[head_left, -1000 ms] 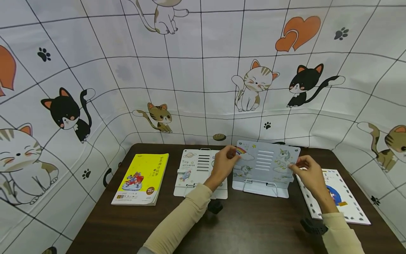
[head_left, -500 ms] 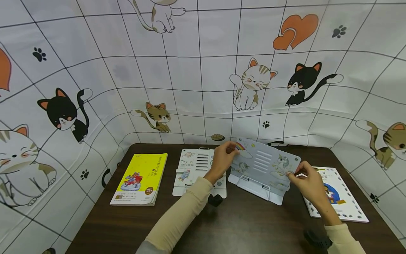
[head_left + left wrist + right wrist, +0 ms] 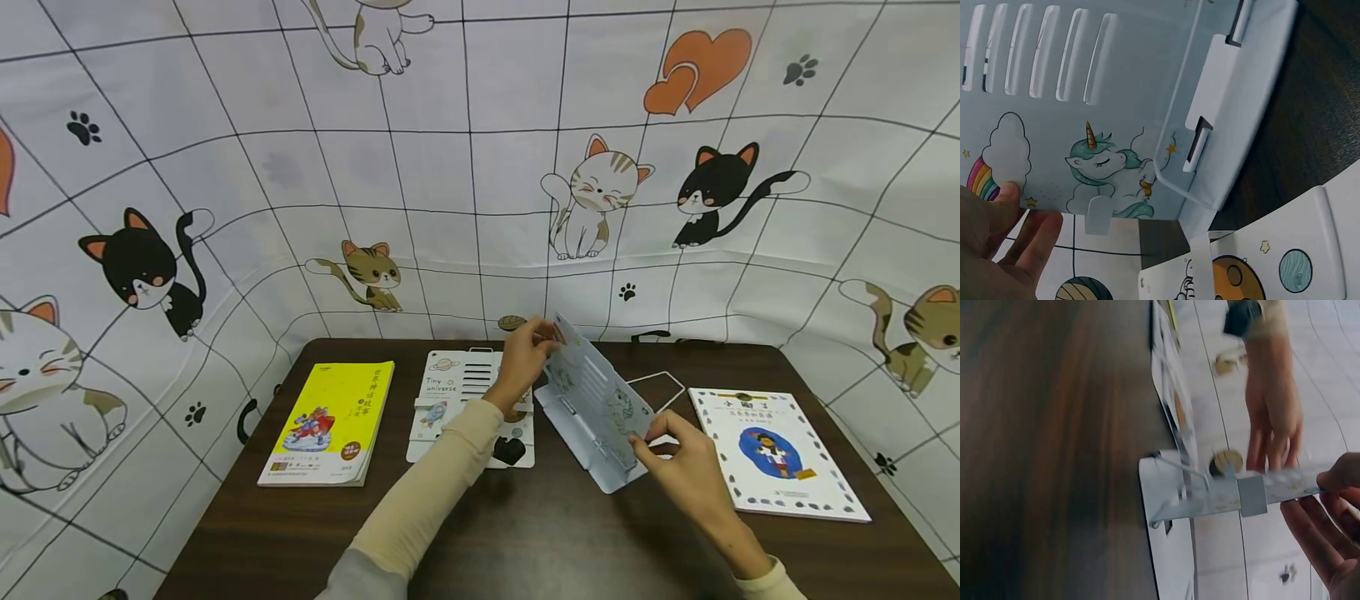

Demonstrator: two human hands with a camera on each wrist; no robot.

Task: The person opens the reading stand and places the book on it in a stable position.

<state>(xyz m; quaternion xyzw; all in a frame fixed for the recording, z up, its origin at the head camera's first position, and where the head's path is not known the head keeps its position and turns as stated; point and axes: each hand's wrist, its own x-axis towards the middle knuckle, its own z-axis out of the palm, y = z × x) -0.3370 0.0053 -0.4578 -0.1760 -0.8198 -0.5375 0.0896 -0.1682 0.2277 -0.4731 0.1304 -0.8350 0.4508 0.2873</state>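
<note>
A pale blue book stand (image 3: 596,392) with unicorn and rainbow prints stands turned at an angle on the table, its wire back leg (image 3: 663,383) folded out behind. My left hand (image 3: 522,360) pinches its upper left corner; the left wrist view shows the thumb beside the rainbow on the plate (image 3: 1129,81). The right hand (image 3: 686,467) pinches the stand's right edge between thumb and fingers, seen also in the right wrist view, where the plate (image 3: 1222,497) appears nearly edge-on. Behind my left forearm lies a white "Tiny universe" book stand (image 3: 450,392), partly hidden.
A yellow book (image 3: 330,421) lies at the table's left. A white book (image 3: 780,454) with a blue oval picture lies on the right. Behind the dark wooden table (image 3: 525,533) hangs a white cat-print cloth (image 3: 420,167).
The blue stand has been turned from facing front to a steep angle, its right side swinging toward me. The right hand moved left and nearer with it; the left hand shifted slightly up.
</note>
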